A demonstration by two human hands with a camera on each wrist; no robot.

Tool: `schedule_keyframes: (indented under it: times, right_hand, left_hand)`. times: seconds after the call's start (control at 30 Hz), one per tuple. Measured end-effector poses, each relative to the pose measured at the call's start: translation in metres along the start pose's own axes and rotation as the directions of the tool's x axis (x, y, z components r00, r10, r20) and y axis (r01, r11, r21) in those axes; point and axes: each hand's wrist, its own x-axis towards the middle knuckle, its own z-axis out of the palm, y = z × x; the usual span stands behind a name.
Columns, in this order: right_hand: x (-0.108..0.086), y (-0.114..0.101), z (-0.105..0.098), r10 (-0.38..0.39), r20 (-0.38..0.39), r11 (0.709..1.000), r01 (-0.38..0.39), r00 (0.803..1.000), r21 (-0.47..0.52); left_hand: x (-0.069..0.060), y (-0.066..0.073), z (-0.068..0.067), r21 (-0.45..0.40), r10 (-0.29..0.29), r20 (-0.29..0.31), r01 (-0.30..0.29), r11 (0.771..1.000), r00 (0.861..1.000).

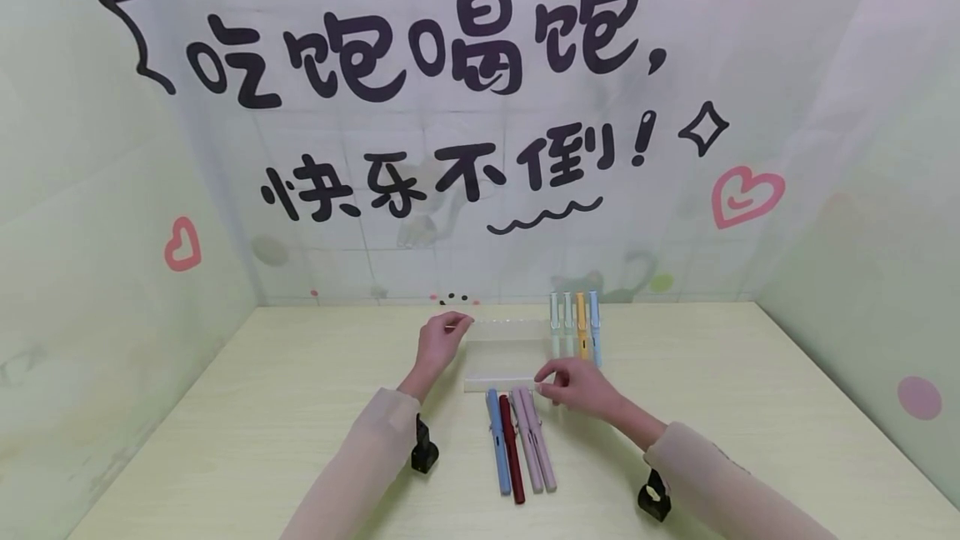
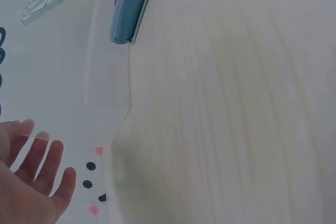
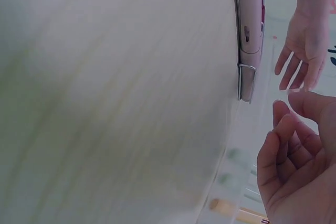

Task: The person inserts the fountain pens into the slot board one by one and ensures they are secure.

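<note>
A clear plastic holder (image 1: 506,357) with a pale front strip and a finely notched back edge lies flat on the table. My left hand (image 1: 441,346) pinches its back left corner between thumb and index finger; in the left wrist view the other fingers of that hand (image 2: 39,177) are spread. At the front right corner, my right hand (image 1: 576,387) pinches the strip's end with thumb and fingertips. Just in front of the holder lie a blue pen (image 1: 498,444), a dark red pen (image 1: 512,450) and two lilac pens (image 1: 534,442), side by side, clips toward the holder.
Right of the holder, behind my right hand, stand or lie two pale green pens (image 1: 561,323), an orange pen (image 1: 581,327) and a light blue pen (image 1: 595,327); which, I cannot tell. A printed white backdrop (image 1: 420,265) rises at the table's (image 1: 300,423) back edge.
</note>
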Motion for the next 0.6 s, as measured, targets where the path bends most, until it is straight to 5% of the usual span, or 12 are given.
schedule_keyframes:
  times: [0.23, 0.6]
  right_hand:
    - [-0.003, -0.004, 0.007, 0.040, 0.076, 0.999, -0.042, 0.996, 0.020]
    - [-0.004, -0.008, 0.015, 0.098, 0.090, 0.991, -0.090, 0.991, -0.097]
  left_hand:
    - [0.000, -0.001, 0.000, 0.002, 0.008, -0.003, -0.008, 1.000, 1.000]
    - [0.000, 0.000, 0.000, -0.002, 0.000, -0.003, 0.000, 1.000, 1.000]
